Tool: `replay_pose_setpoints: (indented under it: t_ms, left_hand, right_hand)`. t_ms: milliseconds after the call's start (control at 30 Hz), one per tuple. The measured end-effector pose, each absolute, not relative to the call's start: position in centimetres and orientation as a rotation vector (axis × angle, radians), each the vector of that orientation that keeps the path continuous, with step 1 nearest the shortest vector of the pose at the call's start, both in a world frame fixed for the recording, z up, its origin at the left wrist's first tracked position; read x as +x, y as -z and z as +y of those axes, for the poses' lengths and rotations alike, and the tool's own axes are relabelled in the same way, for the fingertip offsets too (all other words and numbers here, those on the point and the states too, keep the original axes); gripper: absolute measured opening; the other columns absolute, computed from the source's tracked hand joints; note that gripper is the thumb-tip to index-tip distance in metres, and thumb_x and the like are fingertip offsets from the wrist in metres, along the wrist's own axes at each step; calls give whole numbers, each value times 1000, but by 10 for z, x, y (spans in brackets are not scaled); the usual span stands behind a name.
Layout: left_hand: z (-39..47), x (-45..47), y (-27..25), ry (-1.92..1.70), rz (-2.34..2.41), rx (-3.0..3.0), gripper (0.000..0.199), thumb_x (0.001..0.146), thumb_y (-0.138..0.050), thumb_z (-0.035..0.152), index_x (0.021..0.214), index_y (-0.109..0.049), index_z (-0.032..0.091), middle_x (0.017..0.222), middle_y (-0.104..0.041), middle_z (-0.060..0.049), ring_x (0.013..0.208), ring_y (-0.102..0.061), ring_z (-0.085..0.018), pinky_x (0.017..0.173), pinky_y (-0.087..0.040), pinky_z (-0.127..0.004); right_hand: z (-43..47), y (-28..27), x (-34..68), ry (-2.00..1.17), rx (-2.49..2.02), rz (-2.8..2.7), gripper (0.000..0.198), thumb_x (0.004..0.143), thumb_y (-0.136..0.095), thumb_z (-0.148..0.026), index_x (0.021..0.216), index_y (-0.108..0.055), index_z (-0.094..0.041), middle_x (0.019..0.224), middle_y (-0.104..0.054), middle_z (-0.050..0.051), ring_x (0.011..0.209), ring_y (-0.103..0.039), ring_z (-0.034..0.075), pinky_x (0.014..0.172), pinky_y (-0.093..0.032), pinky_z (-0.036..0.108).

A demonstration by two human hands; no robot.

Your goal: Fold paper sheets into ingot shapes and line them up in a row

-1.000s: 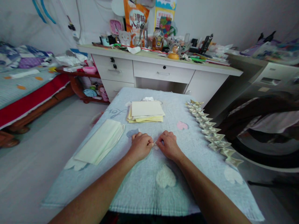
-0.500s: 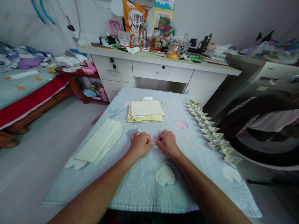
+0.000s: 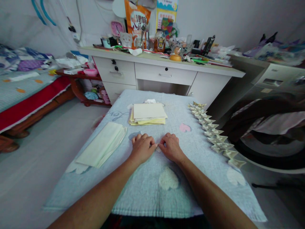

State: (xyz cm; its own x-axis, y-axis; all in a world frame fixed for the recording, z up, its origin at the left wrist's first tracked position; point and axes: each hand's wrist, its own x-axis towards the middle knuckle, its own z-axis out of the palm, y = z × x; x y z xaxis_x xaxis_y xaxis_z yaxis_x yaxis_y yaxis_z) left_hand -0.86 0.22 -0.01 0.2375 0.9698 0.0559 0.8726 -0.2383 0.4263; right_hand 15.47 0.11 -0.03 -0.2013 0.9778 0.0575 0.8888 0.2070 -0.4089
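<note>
A small piece of folded paper (image 3: 158,149), pale and mostly covered by fingers, lies between my two hands over the cloth. My left hand (image 3: 143,147) pinches its left side with thumb and forefinger. On its other side my right hand (image 3: 171,146) is closed, thumb against the fingers, gripping the same paper. Beyond the hands sits a stack of cream and yellow paper sheets (image 3: 149,111). To the left lies a pile of pale folded paper sheets (image 3: 102,143). Along the right edge runs a row of pointed folded paper pieces (image 3: 215,133).
A light blue patterned cloth (image 3: 138,197) covers the table. Behind it stands a white desk (image 3: 165,75) crowded with a jar (image 3: 159,41), an orange snack bag (image 3: 137,22) and a pink clock (image 3: 116,28). A washing machine (image 3: 274,79) is at right, a bed (image 3: 26,92) at left.
My left hand's fingers have shifted slightly, its thumb now stretched toward the paper. The right hand stays almost in place. The paper stacks and the row have not moved.
</note>
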Motion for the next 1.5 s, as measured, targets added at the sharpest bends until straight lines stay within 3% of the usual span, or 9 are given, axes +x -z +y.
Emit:
replay_pose_setpoints:
  t_ms: [233, 533, 900, 1267, 1500]
  left_hand:
    - [3, -7, 1, -419, 1732, 2174, 15, 78, -62, 40, 79, -64, 25, 92, -59, -3, 96, -47, -26, 85, -31, -41]
    - [3, -3, -2, -417, 1733, 2148, 11, 77, -65, 35, 81, -66, 26, 95, -61, -3, 100, -48, -26, 88, -30, -41]
    - [1, -4, 3, -525, 1662, 2145, 9, 77, -65, 34, 80, -68, 25, 91, -63, -1, 99, -50, -24, 89, -28, -40]
    - [-1, -7, -2, -643, 1543, 2145, 6, 71, -68, 28, 74, -67, 24, 85, -62, 0, 94, -52, -22, 87, -33, -37]
    - [0, -13, -5, -739, 1317, 2127, 10, 76, -65, 31, 84, -67, 23, 92, -65, -1, 94, -56, -19, 89, -36, -34]
  right_hand:
    - [-1, 1, 156, -418, -1790, -2131, 12, 82, -64, -32, 83, -63, -21, 97, -54, 5, 94, -45, 22, 79, -30, 34]
    - [-3, 3, 159, -313, -1826, -2088, 25, 77, -68, -39, 95, -59, -24, 109, -49, 7, 99, -43, 25, 83, -31, 38]
    - [-5, 2, 169, -416, -1647, -2204, 23, 78, -66, -33, 98, -60, -22, 105, -50, 5, 101, -42, 23, 91, -29, 38]
    - [-8, -4, 167, -524, -1519, -2215, 10, 77, -67, -26, 84, -63, -21, 102, -52, 3, 101, -43, 21, 91, -29, 37]
    - [-7, -9, 172, -710, -1369, -2118, 8, 80, -67, -23, 78, -60, -19, 98, -55, 2, 100, -47, 19, 91, -31, 34]
